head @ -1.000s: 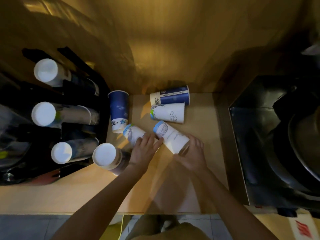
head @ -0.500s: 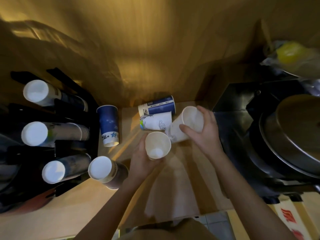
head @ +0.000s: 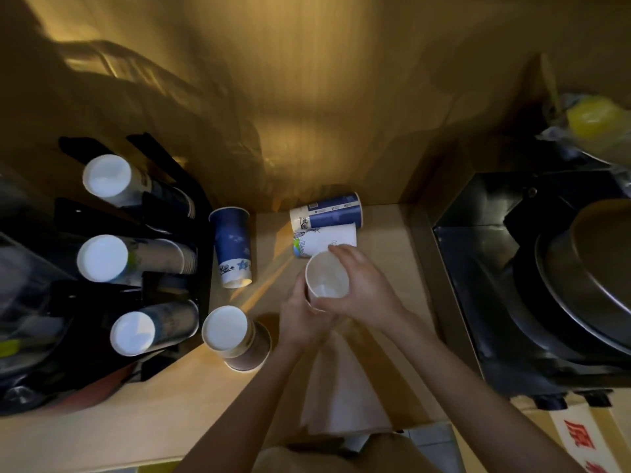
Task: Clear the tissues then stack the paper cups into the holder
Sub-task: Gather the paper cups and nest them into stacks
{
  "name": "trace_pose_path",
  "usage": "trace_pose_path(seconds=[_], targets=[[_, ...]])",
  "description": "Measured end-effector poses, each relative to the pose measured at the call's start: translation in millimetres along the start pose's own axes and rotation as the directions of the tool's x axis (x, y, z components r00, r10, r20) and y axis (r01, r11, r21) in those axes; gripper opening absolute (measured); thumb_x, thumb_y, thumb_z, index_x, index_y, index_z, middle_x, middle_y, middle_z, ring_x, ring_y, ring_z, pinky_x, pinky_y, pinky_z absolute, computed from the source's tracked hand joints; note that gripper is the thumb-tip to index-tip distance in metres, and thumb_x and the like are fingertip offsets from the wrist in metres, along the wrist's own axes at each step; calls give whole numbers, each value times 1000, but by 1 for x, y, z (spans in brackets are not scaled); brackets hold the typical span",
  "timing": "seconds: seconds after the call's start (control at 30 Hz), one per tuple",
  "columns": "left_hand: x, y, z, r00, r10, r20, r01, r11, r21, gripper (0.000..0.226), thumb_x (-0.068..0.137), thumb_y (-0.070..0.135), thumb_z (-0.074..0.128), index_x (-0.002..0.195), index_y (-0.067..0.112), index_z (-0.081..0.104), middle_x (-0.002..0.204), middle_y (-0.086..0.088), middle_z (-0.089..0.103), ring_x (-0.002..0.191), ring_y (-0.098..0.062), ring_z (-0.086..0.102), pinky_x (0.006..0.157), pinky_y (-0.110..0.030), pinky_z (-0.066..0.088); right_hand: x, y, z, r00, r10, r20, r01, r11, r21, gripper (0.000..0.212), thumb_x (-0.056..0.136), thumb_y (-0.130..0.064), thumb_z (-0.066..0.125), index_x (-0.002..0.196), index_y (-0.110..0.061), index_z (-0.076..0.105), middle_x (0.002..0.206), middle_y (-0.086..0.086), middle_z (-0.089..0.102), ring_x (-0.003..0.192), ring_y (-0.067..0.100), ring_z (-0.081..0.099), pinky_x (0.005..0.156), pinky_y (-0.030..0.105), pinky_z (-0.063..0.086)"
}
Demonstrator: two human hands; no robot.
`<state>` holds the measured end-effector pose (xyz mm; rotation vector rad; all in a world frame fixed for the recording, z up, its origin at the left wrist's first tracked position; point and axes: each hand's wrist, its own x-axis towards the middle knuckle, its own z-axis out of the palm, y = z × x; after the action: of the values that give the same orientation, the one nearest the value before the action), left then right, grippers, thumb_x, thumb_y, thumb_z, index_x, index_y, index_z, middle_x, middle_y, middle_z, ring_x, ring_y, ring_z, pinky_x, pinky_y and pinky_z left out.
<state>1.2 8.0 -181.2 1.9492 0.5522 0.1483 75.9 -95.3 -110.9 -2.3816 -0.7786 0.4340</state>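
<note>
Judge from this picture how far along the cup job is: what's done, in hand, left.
Done: the black holder already carries three cup stacks, and no loose tissue shows. In hand: left hand and right hand together grip white cups, mouth up. Left: three cups lying on the counter and an upside-down stack beside the holder.

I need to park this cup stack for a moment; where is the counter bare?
Bare wood lies right of the hands, up to the dark metal appliance, and near the counter front edge. Crowded: lying cups behind, cup holder left.
</note>
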Motion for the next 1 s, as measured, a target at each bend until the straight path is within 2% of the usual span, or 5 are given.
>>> trace_pose_path(seconds=[0.37,0.53,0.63,0.8,1.0], targets=[[0,-8,2,999,-3,-54,-1,998,-68,85,55,48,72,128,41,31,132,4,53,119,-12,51,97,-31,44,9,22,34,999,29,-39,-27,998,54,95,56,-51,78,137,-22,37,146,-2,39,135,15,33,111,32,29],[5,-8,3,999,-12,-48,9,998,-58,78,47,47,77,113,51,35,112,28,51,107,-4,53,80,3,34,26,21,18,993,109,46,-116,963,242,57,67,-47,74,114,-18,59,117,-1,59,106,13,54,91,30,43],[7,-7,2,999,-21,-42,19,999,-41,73,43,55,73,105,56,34,106,39,41,101,2,48,74,7,32,55,28,8,916,402,9,-333,747,576,29,83,-37,61,90,-9,66,100,12,66,94,25,61,82,34,45],[10,-7,1,999,-48,-21,48,999,-5,80,48,44,84,111,50,36,111,21,50,104,0,49,81,-16,37,95,63,19,501,839,213,-621,177,764,49,74,-41,62,106,-4,61,103,15,67,78,28,63,65,32,51],[13,-13,3,999,-45,-25,46,998,42,84,49,38,88,120,35,44,117,14,55,107,-1,51,78,0,34,110,82,41,544,613,574,-626,-160,763,60,65,-53,69,112,-16,64,109,10,69,89,30,66,66,34,57]])
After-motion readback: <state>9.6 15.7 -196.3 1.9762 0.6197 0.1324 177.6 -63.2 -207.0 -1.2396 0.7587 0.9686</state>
